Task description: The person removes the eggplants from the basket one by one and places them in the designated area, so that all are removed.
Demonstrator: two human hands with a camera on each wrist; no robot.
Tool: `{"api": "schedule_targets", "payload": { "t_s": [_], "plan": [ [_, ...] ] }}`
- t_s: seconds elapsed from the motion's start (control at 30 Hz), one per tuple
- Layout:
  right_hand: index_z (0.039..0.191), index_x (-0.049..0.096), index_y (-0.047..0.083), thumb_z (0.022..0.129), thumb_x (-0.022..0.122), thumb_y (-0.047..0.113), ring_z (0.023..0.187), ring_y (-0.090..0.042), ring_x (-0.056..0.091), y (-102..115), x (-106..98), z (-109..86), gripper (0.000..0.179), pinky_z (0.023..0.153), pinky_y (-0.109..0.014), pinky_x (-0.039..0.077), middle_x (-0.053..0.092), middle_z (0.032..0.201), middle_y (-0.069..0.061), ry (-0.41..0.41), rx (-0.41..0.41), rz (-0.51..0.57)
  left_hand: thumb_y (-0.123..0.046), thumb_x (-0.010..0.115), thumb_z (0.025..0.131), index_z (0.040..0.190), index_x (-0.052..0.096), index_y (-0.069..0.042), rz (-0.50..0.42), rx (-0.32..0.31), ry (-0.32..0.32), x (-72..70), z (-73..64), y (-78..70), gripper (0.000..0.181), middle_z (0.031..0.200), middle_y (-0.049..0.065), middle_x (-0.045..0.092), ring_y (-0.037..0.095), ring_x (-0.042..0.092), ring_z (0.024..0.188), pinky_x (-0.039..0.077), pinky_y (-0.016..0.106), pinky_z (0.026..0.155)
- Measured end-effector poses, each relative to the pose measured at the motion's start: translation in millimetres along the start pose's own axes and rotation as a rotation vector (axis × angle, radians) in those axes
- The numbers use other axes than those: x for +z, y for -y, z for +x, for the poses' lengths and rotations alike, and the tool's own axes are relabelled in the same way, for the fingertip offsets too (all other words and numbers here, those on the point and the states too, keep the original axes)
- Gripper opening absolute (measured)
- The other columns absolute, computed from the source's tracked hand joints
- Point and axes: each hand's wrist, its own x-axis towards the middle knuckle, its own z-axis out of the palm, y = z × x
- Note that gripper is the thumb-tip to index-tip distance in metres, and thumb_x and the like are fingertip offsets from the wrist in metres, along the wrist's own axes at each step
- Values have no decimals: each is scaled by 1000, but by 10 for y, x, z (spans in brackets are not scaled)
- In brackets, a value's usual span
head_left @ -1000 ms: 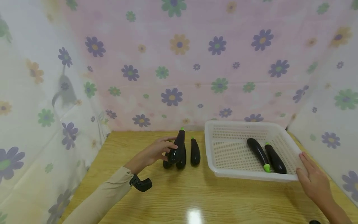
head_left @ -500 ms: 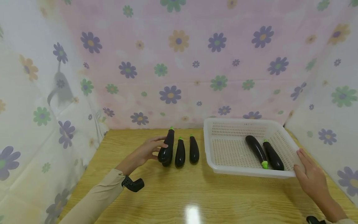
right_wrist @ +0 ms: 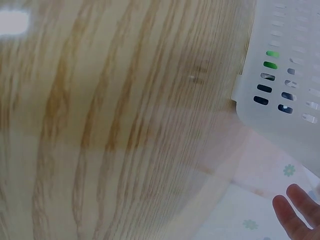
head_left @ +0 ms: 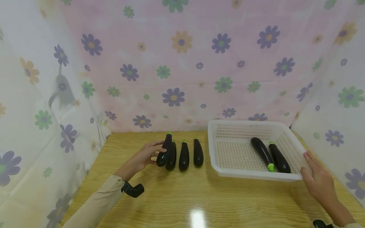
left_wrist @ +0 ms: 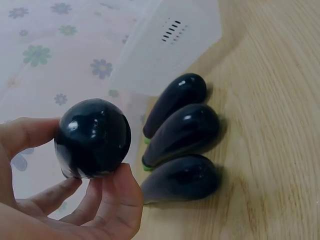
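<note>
My left hand point(head_left: 144, 155) pinches an eggplant point(head_left: 164, 151) by its sides, thumb opposite the fingers. Its dark round end point(left_wrist: 94, 139) faces the camera in the left wrist view, with the fingertips on either side. Just right of it three more eggplants lie in a row: one nearest the hand point(head_left: 171, 158), a middle one point(head_left: 184, 157) and one on the right point(head_left: 198, 152). My right hand point(head_left: 320, 179) is at the right side of a white plastic basket point(head_left: 256, 175), its fingertips by the rim. Straight fingers point(right_wrist: 286, 216) show in the right wrist view.
Two eggplants lie inside the basket, one slanted with its green stem toward me point(head_left: 260, 152) and one beside it point(head_left: 280, 159). The wooden table point(head_left: 171, 196) runs back to a flowered cloth point(head_left: 194, 63), which also hangs at both sides.
My left hand has moved left with the eggplant, uncovering the row of three behind it. The right hand keeps its place at the basket. The head view has shifted slightly.
</note>
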Motion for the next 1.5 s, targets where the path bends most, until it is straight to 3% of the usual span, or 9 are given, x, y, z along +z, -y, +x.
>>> {"api": "schedule_targets", "payload": {
  "t_s": [0.1,0.27,0.53,0.7,0.8,0.97,1.1,1.27,1.5],
  "plan": [
    [135,32,5,86,42,8,128,-13,18,-3,-14,20,50,106,-24,8,27,141,-6,11,-4,-2,-23,63,79,133,38,-21,24,-9,-27,-33,33,63,59,135,9,33,34,37,114,43,40,76],
    [137,29,6,87,40,9,129,-22,17,7,-18,49,51,105,-41,10,23,142,-5,48,5,6,-25,65,77,132,38,-22,54,-26,-99,-114,83,161,61,134,8,34,36,35,116,43,42,77],
    [136,32,5,86,41,8,128,-31,21,-2,-2,4,50,105,-41,12,26,141,-5,20,3,3,-25,61,80,132,38,-19,128,-34,-136,-216,204,331,58,131,11,38,35,41,112,46,39,70],
    [136,31,4,87,41,8,129,-28,18,-14,0,-11,50,106,-25,6,23,142,-3,51,2,9,-28,59,83,133,38,-14,180,-22,-157,-273,254,439,56,127,15,43,33,47,106,47,41,73],
    [136,30,4,88,41,9,130,-24,17,-19,3,-24,50,105,-22,4,22,142,0,57,6,4,-29,60,82,131,40,-11,190,-17,-167,-298,292,508,56,124,17,46,30,51,101,48,42,72],
    [136,32,4,87,40,8,129,-19,18,-21,11,-29,49,106,-33,10,25,141,-3,33,7,-2,-27,63,80,128,45,-9,172,-14,-195,-300,357,602,54,113,15,54,25,57,90,50,40,65],
    [135,33,4,86,41,8,129,-23,20,-9,11,-28,50,105,-40,14,29,140,-9,9,4,-7,-25,62,80,127,45,-9,184,5,-200,-282,397,635,53,106,13,58,23,59,83,50,39,63],
    [135,33,5,86,41,9,129,-15,19,-15,5,-27,50,106,-27,9,27,141,-5,5,8,-7,-25,61,82,125,48,-8,224,28,-231,-277,435,638,49,107,11,58,22,58,84,50,37,63],
    [135,33,5,86,40,8,130,-19,19,-27,12,-30,50,106,-32,10,28,140,-8,3,1,-19,-23,57,85,123,49,-4,241,18,-250,-303,394,606,43,107,14,55,24,54,85,49,37,66]
  ]
}}
